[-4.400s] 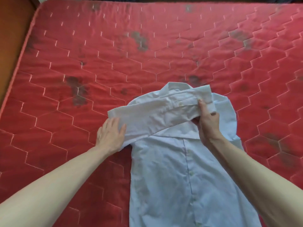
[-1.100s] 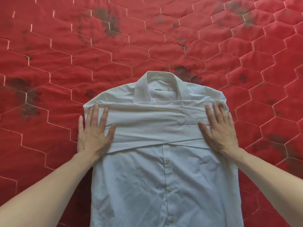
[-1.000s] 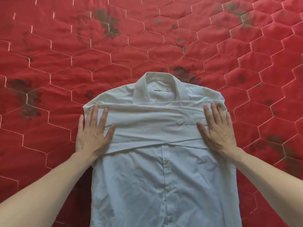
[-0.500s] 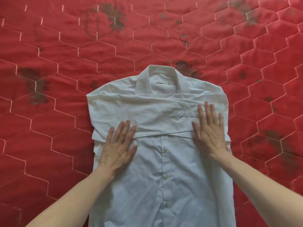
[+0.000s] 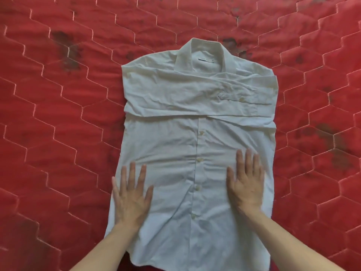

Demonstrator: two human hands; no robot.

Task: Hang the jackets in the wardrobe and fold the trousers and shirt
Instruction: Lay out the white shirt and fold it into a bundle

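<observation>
L hand [image 5: 131,194] & R hand [image 5: 245,182]: both grips released, fingers straight, palms flat on lower front of white shirt [image 5: 175,145], either side of button placket. Shirt lies front-up on red quilted mattress [image 5: 58,124], collar far end, sleeves folded across chest, cuff w/ button at R side.
</observation>
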